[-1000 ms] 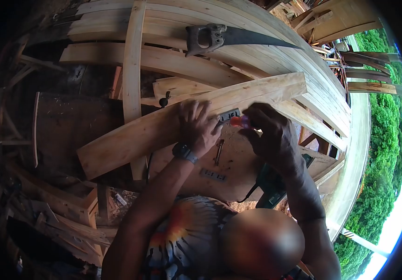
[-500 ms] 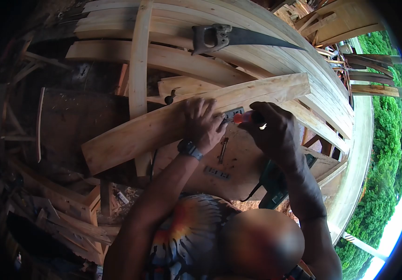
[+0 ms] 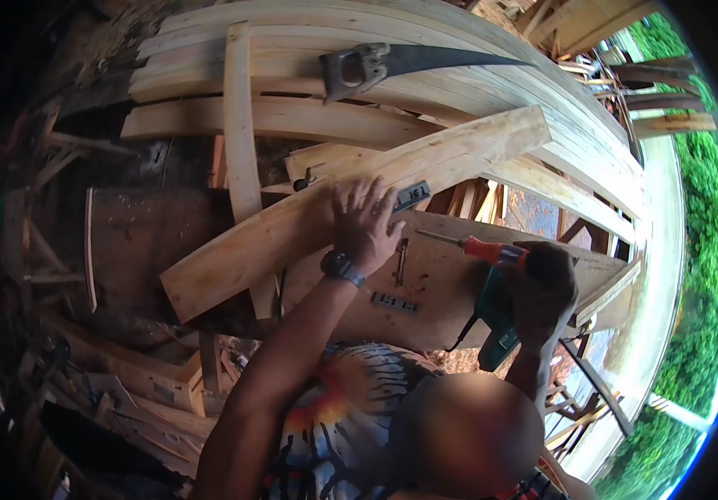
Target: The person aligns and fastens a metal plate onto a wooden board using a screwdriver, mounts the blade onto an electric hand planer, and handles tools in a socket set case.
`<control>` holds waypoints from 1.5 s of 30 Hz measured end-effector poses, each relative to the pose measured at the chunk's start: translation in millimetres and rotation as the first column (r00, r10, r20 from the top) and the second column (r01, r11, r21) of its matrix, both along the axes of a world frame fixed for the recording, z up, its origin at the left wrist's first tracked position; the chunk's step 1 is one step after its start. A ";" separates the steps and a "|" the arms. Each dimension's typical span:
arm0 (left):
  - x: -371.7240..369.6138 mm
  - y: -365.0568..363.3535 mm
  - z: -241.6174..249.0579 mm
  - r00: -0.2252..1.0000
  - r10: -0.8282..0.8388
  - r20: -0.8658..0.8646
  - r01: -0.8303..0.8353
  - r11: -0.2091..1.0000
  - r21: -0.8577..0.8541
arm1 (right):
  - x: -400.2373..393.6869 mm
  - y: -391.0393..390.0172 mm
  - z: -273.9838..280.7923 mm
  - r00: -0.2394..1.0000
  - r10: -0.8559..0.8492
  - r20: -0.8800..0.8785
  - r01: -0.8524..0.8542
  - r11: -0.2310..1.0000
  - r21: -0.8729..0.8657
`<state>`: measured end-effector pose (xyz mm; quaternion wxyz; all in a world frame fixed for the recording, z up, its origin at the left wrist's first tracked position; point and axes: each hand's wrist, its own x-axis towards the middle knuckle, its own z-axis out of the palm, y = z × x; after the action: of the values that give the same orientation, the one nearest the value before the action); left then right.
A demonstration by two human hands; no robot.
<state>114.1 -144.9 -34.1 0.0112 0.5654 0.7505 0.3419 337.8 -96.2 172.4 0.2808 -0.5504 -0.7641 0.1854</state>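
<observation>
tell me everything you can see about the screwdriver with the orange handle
The screwdriver has a translucent orange-red handle and a thin, dark metal shaft. It lies nearly level, shaft pointing left and slightly up, tip in the air above the plywood board and touching nothing visible. The right hand grips the handle's rear end, hiding part of it. It is apart from the left hand, which presses on the pale plank. A green power tool sits just below it.

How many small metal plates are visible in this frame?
2: one metal plate on the plank by the left hand; another metal plate on the board below. Others may be hidden.
</observation>
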 end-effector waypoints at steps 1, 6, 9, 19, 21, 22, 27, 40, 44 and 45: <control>-0.9 0.0 -0.3 1.000 0.002 -0.011 -0.002 1.000 0.011 | 5.0 -3.0 -6.4 0.999 -0.050 -0.009 0.049 0.997 -0.062; -0.9 3.3 -4.0 0.997 -0.014 -0.077 0.016 1.000 0.025 | -6.0 -15.0 1.4 0.994 0.092 -0.051 -0.093 0.995 -0.019; -2.9 6.9 -6.9 0.994 -0.011 -0.107 0.015 0.999 0.042 | -13.5 -10.4 -2.5 0.982 0.158 -0.104 -0.158 0.987 0.000; -0.8 7.1 -12.1 0.995 0.042 -0.093 -0.037 0.998 0.055 | -63.1 31.7 -28.1 0.851 0.498 -0.166 -0.488 0.867 0.099; 0.4 7.5 -7.5 0.996 0.047 -0.078 -0.045 0.999 0.028 | -69.0 37.8 -33.8 0.839 0.523 -0.152 -0.515 0.852 0.093; 1.1 8.3 -4.3 0.997 0.061 -0.049 -0.060 0.998 0.026 | -70.9 40.1 -36.4 0.833 0.534 -0.145 -0.526 0.846 0.089; -0.3 8.7 -3.7 0.998 0.063 0.012 -0.063 0.998 0.026 | -77.3 45.7 -40.6 0.815 0.562 -0.140 -0.557 0.827 0.076; -1.4 10.8 -13.7 0.999 0.053 0.008 -0.054 0.997 0.055 | -76.4 50.2 -42.9 0.800 0.586 -0.128 -0.583 0.810 0.066; -1.4 10.5 -11.0 0.998 0.064 -0.029 -0.063 0.997 0.034 | -77.6 52.8 -43.3 0.772 0.620 -0.142 -0.620 0.783 0.048; -1.5 10.1 -10.7 0.997 0.066 -0.037 -0.065 0.998 0.027 | -78.4 54.6 -41.4 0.755 0.643 -0.130 -0.643 0.764 0.050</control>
<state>112.6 -134.8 -44.8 -0.0215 0.5470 0.7643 0.3407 259.4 -41.6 131.0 0.2531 -0.2401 -0.8852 0.3078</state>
